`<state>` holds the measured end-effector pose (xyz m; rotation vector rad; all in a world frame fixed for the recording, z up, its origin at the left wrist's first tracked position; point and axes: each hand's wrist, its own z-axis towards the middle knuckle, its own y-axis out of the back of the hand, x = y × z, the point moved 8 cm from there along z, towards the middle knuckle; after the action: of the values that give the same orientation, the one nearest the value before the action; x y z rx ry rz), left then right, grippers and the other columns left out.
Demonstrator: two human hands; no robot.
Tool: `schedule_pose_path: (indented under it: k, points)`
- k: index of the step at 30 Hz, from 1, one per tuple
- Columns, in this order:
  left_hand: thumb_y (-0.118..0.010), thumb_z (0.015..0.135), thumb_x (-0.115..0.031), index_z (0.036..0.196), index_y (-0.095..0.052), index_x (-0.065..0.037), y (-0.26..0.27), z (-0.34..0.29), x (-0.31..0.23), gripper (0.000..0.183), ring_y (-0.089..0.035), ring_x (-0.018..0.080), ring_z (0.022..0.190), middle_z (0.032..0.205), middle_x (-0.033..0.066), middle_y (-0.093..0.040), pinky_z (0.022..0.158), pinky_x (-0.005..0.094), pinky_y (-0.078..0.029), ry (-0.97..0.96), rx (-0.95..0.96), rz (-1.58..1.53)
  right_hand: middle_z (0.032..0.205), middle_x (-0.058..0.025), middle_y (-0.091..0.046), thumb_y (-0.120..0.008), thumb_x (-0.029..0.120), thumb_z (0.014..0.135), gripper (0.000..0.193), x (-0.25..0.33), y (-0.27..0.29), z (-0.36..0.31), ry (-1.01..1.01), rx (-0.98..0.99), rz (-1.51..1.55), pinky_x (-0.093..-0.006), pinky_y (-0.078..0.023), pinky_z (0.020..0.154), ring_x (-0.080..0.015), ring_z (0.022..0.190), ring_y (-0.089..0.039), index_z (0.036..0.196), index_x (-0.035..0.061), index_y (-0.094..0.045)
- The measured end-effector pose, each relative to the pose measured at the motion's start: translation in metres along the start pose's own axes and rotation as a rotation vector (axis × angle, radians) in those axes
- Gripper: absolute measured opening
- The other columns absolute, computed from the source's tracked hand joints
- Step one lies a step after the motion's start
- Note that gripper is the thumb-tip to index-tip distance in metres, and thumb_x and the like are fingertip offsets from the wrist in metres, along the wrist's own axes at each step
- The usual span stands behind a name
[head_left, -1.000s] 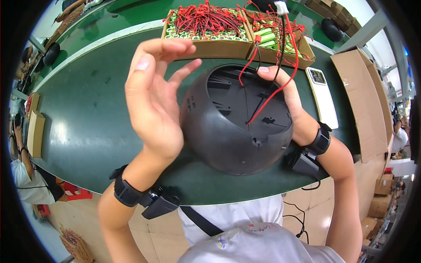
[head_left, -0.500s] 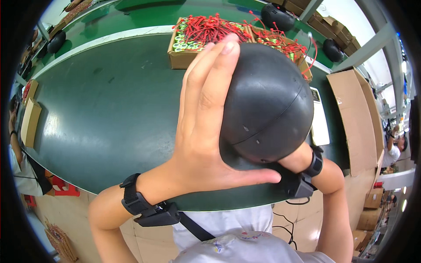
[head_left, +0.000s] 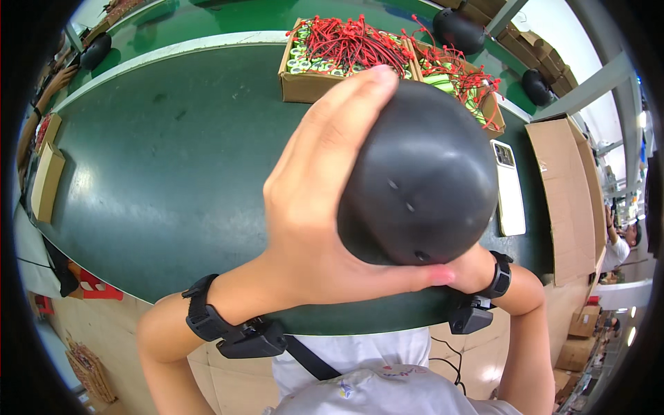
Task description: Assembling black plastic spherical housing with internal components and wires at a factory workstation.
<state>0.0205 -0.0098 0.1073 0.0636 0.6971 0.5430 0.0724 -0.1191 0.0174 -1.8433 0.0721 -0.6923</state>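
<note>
A glossy black ball-shaped shell [head_left: 432, 173] is held above the near part of the green table, with small slots and a hole on its surface. My left hand [head_left: 311, 187] wraps its left side, fingers bent over the upper left and the thumb along the lower edge. My right hand [head_left: 472, 270] reaches behind and beneath the shell from the lower right. Its fingers are hidden, but it appears to support the shell. Each wrist wears a black strap with a small device.
Cardboard boxes of green cells [head_left: 315, 69] with red-tipped wires stand behind the shell. A white smartphone [head_left: 510, 200] lies to its right, beside a large open carton [head_left: 570, 200]. More black shells [head_left: 458, 31] sit on the far green surface. People work at both sides.
My left fingers have bent more round the shell, and the thumb has come against its lower edge. The shell has turned and sits slightly lower. Its seam line no longer shows.
</note>
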Motion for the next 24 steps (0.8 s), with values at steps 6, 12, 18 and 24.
schedule_pose_path:
  k: [6, 12, 18, 24]
  points:
    - [-0.084, 0.06, -0.041, 0.138, -0.029, 0.007, -0.003, -0.003, 0.037, 0.107, -0.051, 0.0243, 0.118, 0.129, 0.0176, -0.048, 0.101, 0.0356, -0.04, 0.615, -0.055, -0.685, 0.141, -0.0131, -0.039, -0.038, 0.055, 0.092, 0.073, 0.028, -0.003, -0.011, 0.247, -0.085, -0.49, -0.0405, -0.03, 0.108, -0.0253, 0.128, -0.04, 0.141, 0.0026, -0.028]
    - [-0.082, 0.064, -0.041, 0.139, -0.027, 0.007, -0.005, -0.006, 0.041, 0.104, -0.05, 0.0249, 0.119, 0.13, 0.019, -0.047, 0.101, 0.0369, -0.038, 0.646, 0.029, -0.779, 0.15, -0.0128, -0.018, -0.084, 0.046, 0.06, 0.124, 0.054, -0.027, -0.009, 0.164, 0.267, -0.851, -0.037, -0.017, 0.113, -0.0253, 0.138, -0.022, 0.145, -0.0031, -0.009]
    - [-0.084, 0.064, -0.036, 0.139, -0.03, 0.006, -0.012, -0.003, 0.043, 0.101, -0.047, 0.0251, 0.121, 0.133, 0.0166, -0.045, 0.103, 0.0366, -0.035, 0.602, 0.096, -0.743, 0.146, -0.0137, -0.021, -0.093, 0.029, 0.048, 0.138, 0.051, -0.042, -0.012, 0.134, 0.21, -1.083, -0.0346, -0.019, 0.112, -0.0235, 0.136, -0.023, 0.146, -0.0002, -0.001]
    - [-0.085, 0.063, -0.033, 0.141, -0.028, 0.002, -0.013, -0.005, 0.039, 0.103, -0.04, 0.0234, 0.127, 0.137, 0.0162, -0.04, 0.107, 0.0364, -0.03, 0.462, 0.173, -0.722, 0.144, -0.0136, -0.027, -0.092, 0.032, 0.045, 0.133, 0.06, -0.053, -0.008, 0.12, 0.166, -1.146, -0.0347, -0.023, 0.11, -0.0237, 0.133, -0.029, 0.146, 0.0004, -0.011]
